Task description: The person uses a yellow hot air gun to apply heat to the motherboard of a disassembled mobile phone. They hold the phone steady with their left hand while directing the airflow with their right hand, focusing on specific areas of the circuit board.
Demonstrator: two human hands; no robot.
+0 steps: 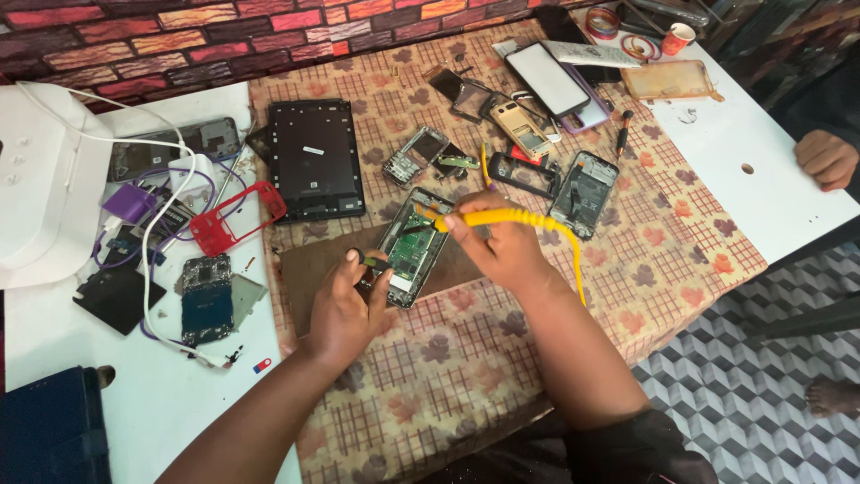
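— Two hands are on one opened phone (414, 254), which lies on a brown mat (309, 269) near the middle of the checked tablecloth (430, 376). Its back cover is off and the green circuit board shows.

— What has each hand got?

— The left hand (345, 309) is curled against the lower left edge of the phone, thumb and forefinger pinched on something small and dark; I cannot tell what it is. The right hand (502, 246) is closed around a yellow tool (511, 217) whose cord runs off to the right of the phone. Its tip points at the upper part of the board.

— How far along would you say the work is?

— My judgement: the opening-up is done, since the insides are bare. The board itself is being worked on now. Closing the phone again is not yet done, and no cover sits on it.

— And round about?

— Above the phone lie a black tablet back (315, 159), several smaller stripped handsets (414, 154) and a second open phone (584, 192) to the right. Left of the phone sits a red frame (235, 218) among white cables (157, 224) on a white table (170, 403). Far right of the phone, another person's hand (826, 159) rests on the white surface.
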